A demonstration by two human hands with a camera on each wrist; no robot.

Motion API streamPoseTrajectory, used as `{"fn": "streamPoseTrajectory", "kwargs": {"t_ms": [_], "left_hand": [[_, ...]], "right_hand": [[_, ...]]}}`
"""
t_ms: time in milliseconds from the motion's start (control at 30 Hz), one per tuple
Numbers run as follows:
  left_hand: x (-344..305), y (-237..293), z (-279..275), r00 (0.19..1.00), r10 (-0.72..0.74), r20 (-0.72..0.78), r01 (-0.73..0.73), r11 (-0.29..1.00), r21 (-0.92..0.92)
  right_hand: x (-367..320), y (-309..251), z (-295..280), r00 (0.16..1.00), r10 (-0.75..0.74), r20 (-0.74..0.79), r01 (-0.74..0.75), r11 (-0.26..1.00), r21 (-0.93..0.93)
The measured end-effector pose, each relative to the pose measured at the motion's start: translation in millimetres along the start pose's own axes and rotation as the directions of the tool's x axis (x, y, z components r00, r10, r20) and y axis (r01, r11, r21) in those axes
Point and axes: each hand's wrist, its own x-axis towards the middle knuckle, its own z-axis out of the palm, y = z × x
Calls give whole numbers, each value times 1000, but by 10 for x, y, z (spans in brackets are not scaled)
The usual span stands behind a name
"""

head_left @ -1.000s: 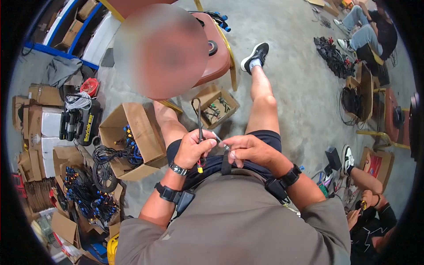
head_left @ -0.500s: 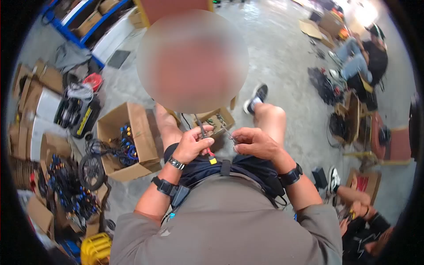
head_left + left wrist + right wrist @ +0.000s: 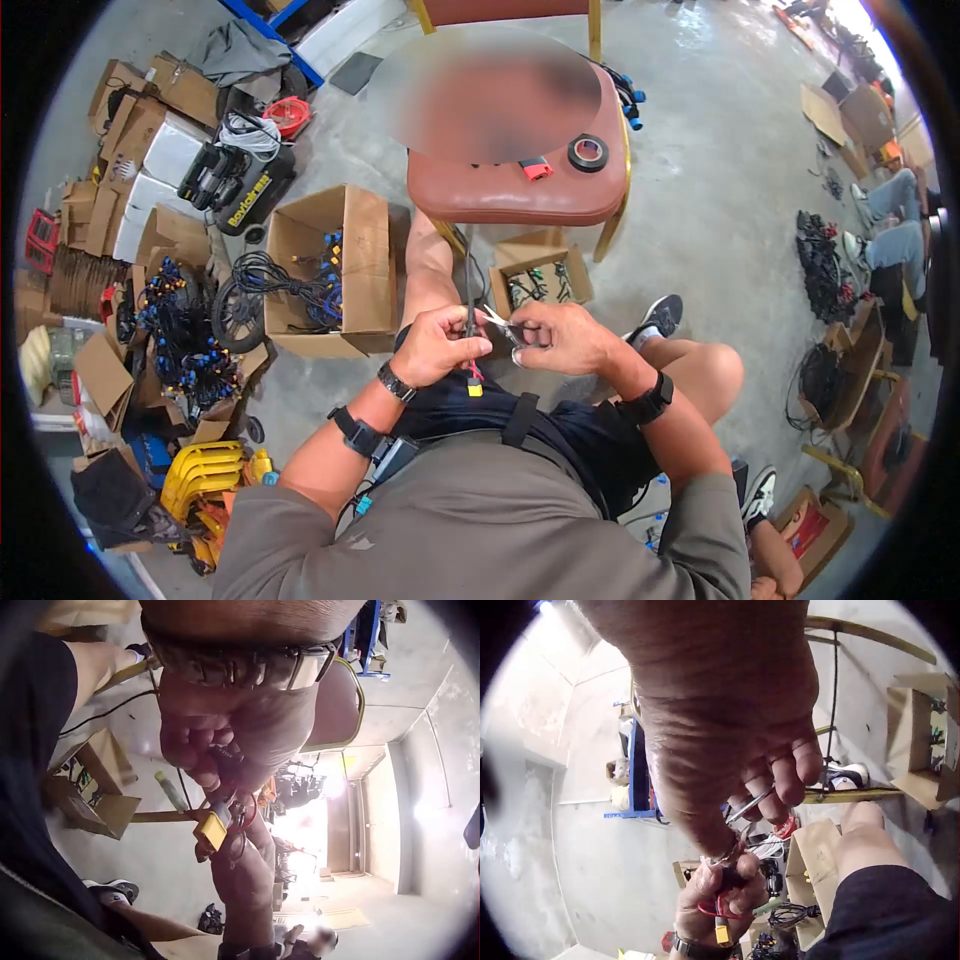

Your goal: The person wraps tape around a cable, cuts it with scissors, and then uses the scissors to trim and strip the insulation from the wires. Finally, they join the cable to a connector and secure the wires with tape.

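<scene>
In the head view the left hand (image 3: 437,347) grips a dark cable (image 3: 470,290) whose red wires end in a yellow connector (image 3: 474,387) below the fingers. Facing it, the right hand (image 3: 562,338) holds small metal scissors (image 3: 497,319), their tips pointing at the left fingers. The left wrist view shows the yellow connector (image 3: 212,831) hanging under the curled left hand (image 3: 225,742), with a red wire looping beside it. From the right wrist, a metal shaft of the scissors (image 3: 750,808) crosses the curled right fingers; the right palm hides part of the tool.
A brown chair (image 3: 520,195) ahead bears a tape roll (image 3: 588,152) and a red item. Beneath its front edge stands a small box (image 3: 540,250) of short parts. Left are a large carton (image 3: 365,265), bundled cables (image 3: 190,350) and yellow stacked pieces (image 3: 203,475). People sit at the right.
The head view has swung, bringing the chair seat and tape roll back into sight. The scissors now show spread blades close to the left fingers; both hands keep their holds.
</scene>
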Motion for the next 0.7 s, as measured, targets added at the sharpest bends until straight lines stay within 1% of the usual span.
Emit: {"fn": "streamPoseTrajectory", "kwargs": {"t_ms": [33, 100, 133, 167, 200, 267, 300, 333, 400, 500, 567, 667, 700], "left_hand": [[26, -30, 17, 998, -33, -45, 33, 999, 4], [69, -43, 39, 996, -43, -78, 45, 999, 26], [73, -55, 50, 995, -49, -90, 52, 998, 39], [89, -54, 67, 997, -32, -69, 32, 999, -5], [93, -30, 96, 996, -52, -73, 53, 999, 5], [107, 24, 168, 993, -63, -103, 63, 998, -9], [119, 5, 182, 993, -42, -109, 39, 999, -30], [119, 2, 215, 993, -54, -103, 51, 998, -28], [114, 39, 257, 987, -61, -152, 60, 998, -14], [122, 43, 268, 988, -64, -143, 67, 998, 21], [115, 40, 287, 987, -73, -143, 78, 996, 34], [123, 26, 296, 985, -63, -161, 72, 996, 51], [124, 20, 300, 984, -54, -173, 67, 995, 70]], "right_hand": [[2, 69, -20, 1000, -8, -16, 8, 1000, 28], [12, 170, -25, 997, -47, -57, 50, 997, 53], [20, 198, -21, 997, -49, -55, 53, 996, 77], [16, 197, -6, 992, -110, -67, 112, 993, 21], [10, 185, -5, 982, -171, -78, 168, 985, -38], [-8, 160, -22, 982, -163, -97, 162, 987, -18], [-25, 168, -26, 975, -190, -117, 181, 980, -83], [-51, 168, -34, 967, -217, -136, 196, 969, -150], [-85, 157, -45, 972, -187, -143, 165, 975, -149], [-117, 169, -38, 968, -194, -161, 169, 973, -160], [-150, 167, -24, 974, -174, -144, 150, 974, -168], [-181, 174, -15, 967, -193, -164, 158, 966, -204], [-187, 165, -19, 971, -182, -156, 151, 970, -191]]}}
